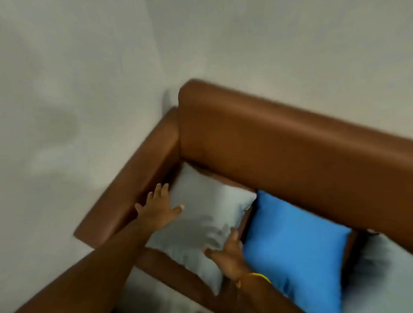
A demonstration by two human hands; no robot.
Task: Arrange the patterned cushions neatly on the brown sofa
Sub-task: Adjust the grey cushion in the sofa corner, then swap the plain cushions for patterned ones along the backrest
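The left hand [159,207] lies with fingers spread flat on the left edge of the grey cushion [205,217], and the right hand [227,255], also open (a yellow band at its wrist), presses the cushion's lower right edge. The cushion sits in the corner of the brown sofa [283,145], against its armrest. A blue cushion [296,248] leans just beside it on the right, with another grey cushion [388,279] beyond.
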